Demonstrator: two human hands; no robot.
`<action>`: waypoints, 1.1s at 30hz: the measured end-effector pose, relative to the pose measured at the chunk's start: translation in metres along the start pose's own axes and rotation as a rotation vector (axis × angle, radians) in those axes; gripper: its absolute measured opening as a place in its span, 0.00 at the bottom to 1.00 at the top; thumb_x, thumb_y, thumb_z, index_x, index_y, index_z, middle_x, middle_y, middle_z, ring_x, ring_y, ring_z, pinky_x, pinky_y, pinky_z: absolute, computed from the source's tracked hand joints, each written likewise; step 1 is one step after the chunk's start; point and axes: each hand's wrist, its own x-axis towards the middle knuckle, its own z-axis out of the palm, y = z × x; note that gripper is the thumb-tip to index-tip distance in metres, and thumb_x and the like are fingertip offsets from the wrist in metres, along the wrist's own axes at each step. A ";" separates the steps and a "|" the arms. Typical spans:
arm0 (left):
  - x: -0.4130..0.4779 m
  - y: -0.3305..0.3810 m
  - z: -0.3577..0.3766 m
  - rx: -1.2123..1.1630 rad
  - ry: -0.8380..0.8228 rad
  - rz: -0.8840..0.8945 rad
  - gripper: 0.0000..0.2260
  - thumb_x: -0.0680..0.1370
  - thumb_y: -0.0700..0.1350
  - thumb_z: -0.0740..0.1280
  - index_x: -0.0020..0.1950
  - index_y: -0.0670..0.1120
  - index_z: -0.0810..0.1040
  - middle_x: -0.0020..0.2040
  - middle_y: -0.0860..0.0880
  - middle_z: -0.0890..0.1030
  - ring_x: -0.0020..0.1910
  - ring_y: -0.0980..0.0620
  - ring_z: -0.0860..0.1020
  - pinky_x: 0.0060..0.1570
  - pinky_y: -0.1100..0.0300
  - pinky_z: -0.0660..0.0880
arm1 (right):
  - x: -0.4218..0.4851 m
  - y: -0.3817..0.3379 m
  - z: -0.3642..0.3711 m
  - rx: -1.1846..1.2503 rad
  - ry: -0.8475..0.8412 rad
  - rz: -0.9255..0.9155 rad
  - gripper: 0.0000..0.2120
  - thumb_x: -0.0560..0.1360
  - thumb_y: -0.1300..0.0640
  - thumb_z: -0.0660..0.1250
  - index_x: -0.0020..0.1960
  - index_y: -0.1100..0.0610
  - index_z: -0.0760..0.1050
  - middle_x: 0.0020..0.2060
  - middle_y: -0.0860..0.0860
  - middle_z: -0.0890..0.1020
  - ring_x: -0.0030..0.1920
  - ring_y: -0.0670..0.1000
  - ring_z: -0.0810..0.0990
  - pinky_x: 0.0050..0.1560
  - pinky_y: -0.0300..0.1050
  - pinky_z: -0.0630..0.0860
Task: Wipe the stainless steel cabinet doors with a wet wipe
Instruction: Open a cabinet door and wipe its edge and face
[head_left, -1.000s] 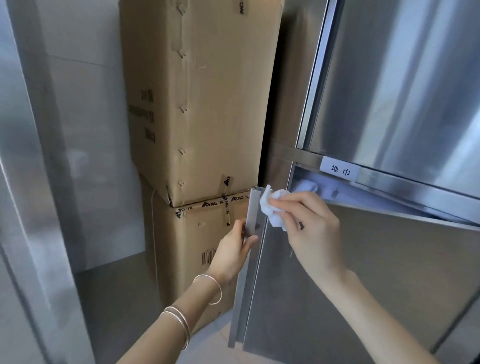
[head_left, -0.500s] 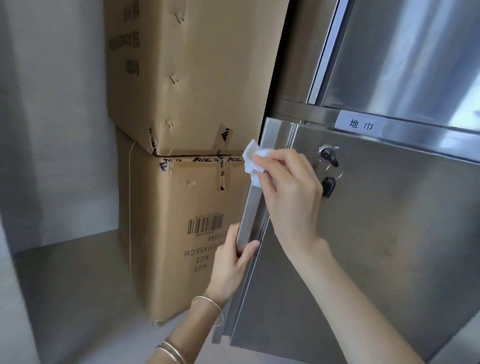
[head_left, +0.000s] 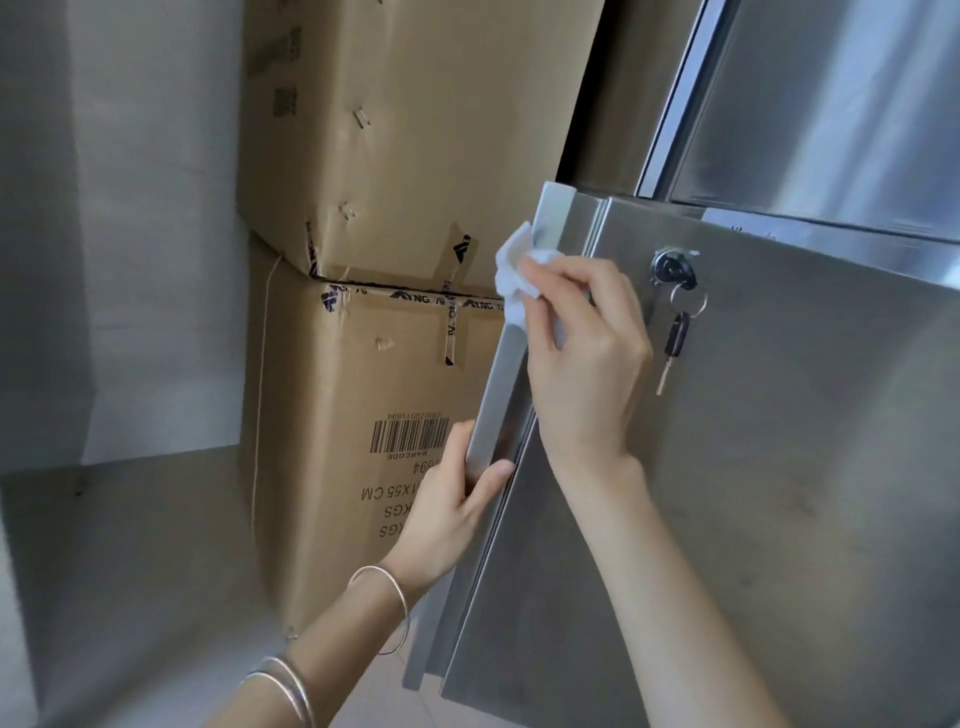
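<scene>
The white wet wipe (head_left: 511, 283) sits bunched near the top left corner of the lower cabinet door (head_left: 753, 493), pressed on the upper part of the long vertical handle (head_left: 498, 384) that runs down the door's left edge. The right hand (head_left: 582, 364) pinches the wipe between thumb and curled fingers, its wrist crossing the door face. The left hand (head_left: 452, 509) is clamped on the same handle lower down, thumb on the front and fingers wrapped out of sight behind it. Two thin bangles (head_left: 384, 608) circle the left wrist and more (head_left: 285, 686) sit further up the forearm. Just right of the right hand, a lock (head_left: 672, 270) near the door's top edge has a key in it, and a second key (head_left: 678, 338) hangs below on a ring. Above this door is the upper cabinet door (head_left: 831, 104), shiny and streaked with reflections. Close to the handle's left stand two stacked cardboard boxes, the upper box (head_left: 415, 130) slightly overhanging the lower box (head_left: 363, 415), which bears a barcode and upside-down print. They crowd the space beside the door edge. A pale wall (head_left: 130, 208) and grey floor (head_left: 130, 571) lie beyond.
</scene>
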 end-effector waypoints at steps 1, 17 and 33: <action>0.002 -0.001 0.000 -0.012 -0.005 0.001 0.13 0.75 0.62 0.60 0.59 0.70 0.63 0.45 0.43 0.80 0.42 0.52 0.76 0.47 0.62 0.73 | -0.007 0.002 0.000 -0.002 -0.010 -0.005 0.10 0.69 0.72 0.69 0.48 0.62 0.83 0.42 0.54 0.82 0.42 0.56 0.80 0.45 0.40 0.73; -0.010 -0.005 0.009 -0.078 0.043 0.109 0.23 0.82 0.51 0.55 0.75 0.62 0.52 0.71 0.72 0.60 0.72 0.68 0.60 0.69 0.72 0.56 | -0.022 0.000 -0.015 -0.110 -0.284 -0.132 0.10 0.66 0.72 0.70 0.45 0.62 0.83 0.41 0.53 0.82 0.41 0.55 0.79 0.37 0.45 0.76; -0.014 -0.003 0.005 -0.106 0.008 0.119 0.25 0.81 0.50 0.56 0.76 0.60 0.53 0.73 0.70 0.58 0.73 0.68 0.56 0.69 0.73 0.54 | 0.042 -0.001 -0.010 -0.282 -0.260 -0.177 0.12 0.65 0.74 0.69 0.42 0.61 0.81 0.39 0.54 0.80 0.38 0.56 0.76 0.29 0.41 0.69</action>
